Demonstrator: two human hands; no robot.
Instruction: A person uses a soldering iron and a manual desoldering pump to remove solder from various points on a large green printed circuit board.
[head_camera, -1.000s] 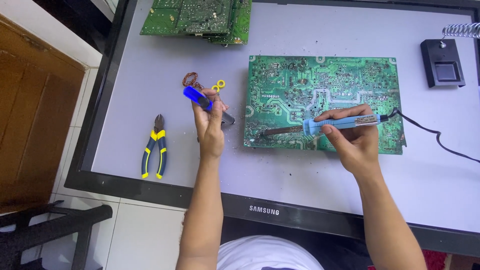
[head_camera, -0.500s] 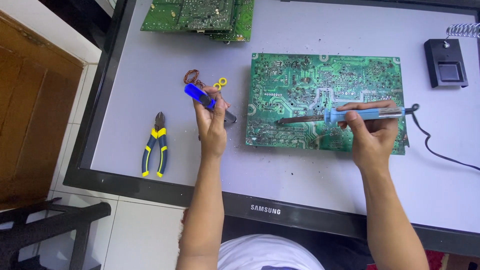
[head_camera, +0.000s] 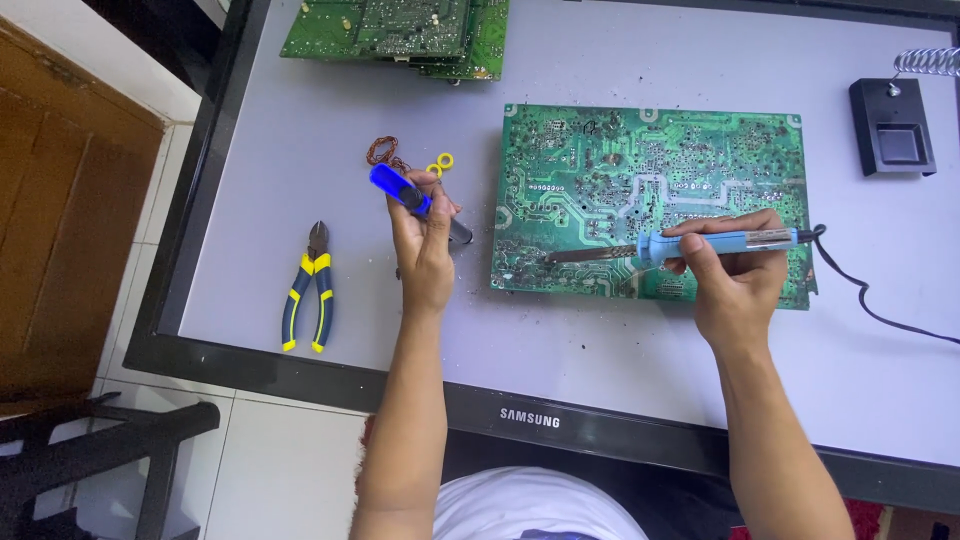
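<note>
Now soldering iron (head_camera: 700, 243) shifted left over circuit board (head_camera: 650, 195).

Both forearms are bare from elbow to wrist, with no sleeves, watch, rings or gloves showing on the left hand (head_camera: 425, 245) or the right hand (head_camera: 738, 285), and a white garment covers the person's torso at the bottom edge of the view.
</note>
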